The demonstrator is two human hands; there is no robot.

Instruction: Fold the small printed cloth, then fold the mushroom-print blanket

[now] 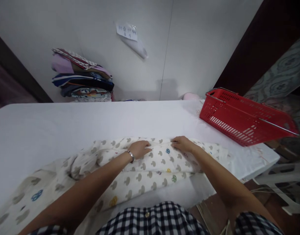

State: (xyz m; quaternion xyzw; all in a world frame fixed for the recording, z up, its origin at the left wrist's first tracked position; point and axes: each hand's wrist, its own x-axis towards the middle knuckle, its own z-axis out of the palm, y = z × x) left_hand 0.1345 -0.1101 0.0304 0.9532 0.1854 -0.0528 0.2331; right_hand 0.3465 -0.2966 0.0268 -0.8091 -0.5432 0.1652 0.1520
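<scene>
A white cloth (152, 161) printed with grey mushrooms and a few coloured ones lies along the front of the table. Its left part is bunched and trails toward the lower left. My left hand (139, 149), with a silver bracelet at the wrist, is closed on a fold near the cloth's upper edge. A short way to the right, my right hand (183, 143) pinches the same upper edge between thumb and fingers. The fabric between the two hands lies fairly flat, with soft creases. Part of the cloth is hidden beneath my forearms.
The white-covered table (140, 119) meets a pale wall. Folded clothes (83, 76) are stacked at the back left. A red plastic basket (245, 116) with metal handles stands on the right end. A paper note (126, 31) hangs on the wall; a white plastic stool (284, 182) is at lower right.
</scene>
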